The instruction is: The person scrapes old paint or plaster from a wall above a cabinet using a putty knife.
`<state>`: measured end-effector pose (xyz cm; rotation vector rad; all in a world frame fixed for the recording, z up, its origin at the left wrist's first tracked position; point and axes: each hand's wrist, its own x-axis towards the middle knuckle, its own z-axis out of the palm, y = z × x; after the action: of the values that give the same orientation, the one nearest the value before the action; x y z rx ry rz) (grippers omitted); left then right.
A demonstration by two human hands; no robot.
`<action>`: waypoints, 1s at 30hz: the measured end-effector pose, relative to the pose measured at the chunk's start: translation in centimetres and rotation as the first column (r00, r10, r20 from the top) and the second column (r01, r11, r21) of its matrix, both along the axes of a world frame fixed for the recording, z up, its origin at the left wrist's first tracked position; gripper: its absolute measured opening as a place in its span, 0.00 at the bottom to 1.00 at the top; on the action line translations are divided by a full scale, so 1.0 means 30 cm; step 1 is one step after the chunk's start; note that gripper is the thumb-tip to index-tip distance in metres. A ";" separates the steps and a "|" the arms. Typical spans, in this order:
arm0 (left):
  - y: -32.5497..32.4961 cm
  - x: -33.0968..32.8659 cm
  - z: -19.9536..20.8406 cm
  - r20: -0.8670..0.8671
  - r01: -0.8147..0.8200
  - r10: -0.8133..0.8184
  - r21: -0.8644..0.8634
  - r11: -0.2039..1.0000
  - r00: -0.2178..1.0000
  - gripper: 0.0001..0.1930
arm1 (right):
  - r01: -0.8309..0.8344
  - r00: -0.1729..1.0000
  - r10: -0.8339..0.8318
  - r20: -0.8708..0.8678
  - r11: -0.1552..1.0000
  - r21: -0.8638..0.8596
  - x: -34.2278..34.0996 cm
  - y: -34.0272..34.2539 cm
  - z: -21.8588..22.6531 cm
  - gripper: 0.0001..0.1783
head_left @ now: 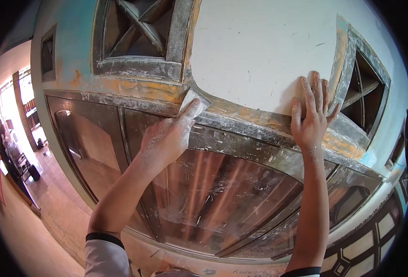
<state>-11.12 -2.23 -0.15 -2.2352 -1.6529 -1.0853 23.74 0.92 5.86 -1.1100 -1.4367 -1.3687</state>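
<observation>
The left hand (pixel 169 131) has its fingers clamped on a flat pale-grey piece (pixel 189 98), sandpaper or a blade, I cannot tell which, which rests at the lower left corner of the white wall panel (pixel 259 60), by the worn wooden beam (pixel 241 128). The right hand (pixel 312 122), fingers apart, leans on the panel's lower right, beside 1 crossed-bar wooden vent (pixel 361 95).

Left hand (pixel 166 135): fingers curled, index finger (pixel 191 109) extended. Right hand (pixel 311 124): flat, fingers spread upward. Both forearms (pixel 137 182) raised.
</observation>
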 end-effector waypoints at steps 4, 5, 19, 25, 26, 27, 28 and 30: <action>0.005 -0.015 0.021 -0.064 -0.003 0.004 0.018 1.000 0.998 0.30 | -0.041 0.999 0.042 -0.034 0.998 0.048 -0.064 0.023 0.016 0.33; 0.009 -0.023 0.017 -0.072 0.012 -0.009 0.044 0.999 0.997 0.30 | -0.061 0.997 0.062 -0.036 0.997 0.036 -0.088 0.028 0.022 0.33; 0.046 -0.108 0.078 -0.243 0.006 0.018 0.096 0.995 0.970 0.30 | -0.032 0.999 0.033 -0.017 0.996 0.081 -0.115 0.035 0.021 0.30; 0.059 -0.140 0.081 -0.295 0.032 0.012 0.145 0.989 0.955 0.31 | -0.048 0.999 0.049 -0.006 0.995 0.090 -0.097 0.034 0.014 0.30; 0.059 -0.145 0.084 -0.292 0.032 0.008 0.132 0.991 0.956 0.31 | -0.047 0.999 0.048 -0.005 0.995 0.092 -0.101 0.032 0.017 0.30; 0.062 -0.143 0.087 -0.294 0.033 0.008 0.132 0.991 0.956 0.31 | -0.046 0.999 0.047 -0.005 0.995 0.094 -0.104 0.030 0.018 0.30; 0.067 -0.134 0.094 -0.293 0.016 0.021 0.121 0.993 0.956 0.31 | -0.048 0.999 0.049 -0.004 0.994 0.096 -0.107 0.032 0.018 0.30; 0.073 -0.145 0.096 -0.292 -0.005 0.037 0.112 0.994 0.956 0.31 | -0.043 0.999 0.045 -0.015 0.994 0.096 -0.113 0.036 0.014 0.30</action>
<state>-15.47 -0.03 2.74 -2.1776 -1.4546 -0.7716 20.37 1.99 6.27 -1.0203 -1.3608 -1.3794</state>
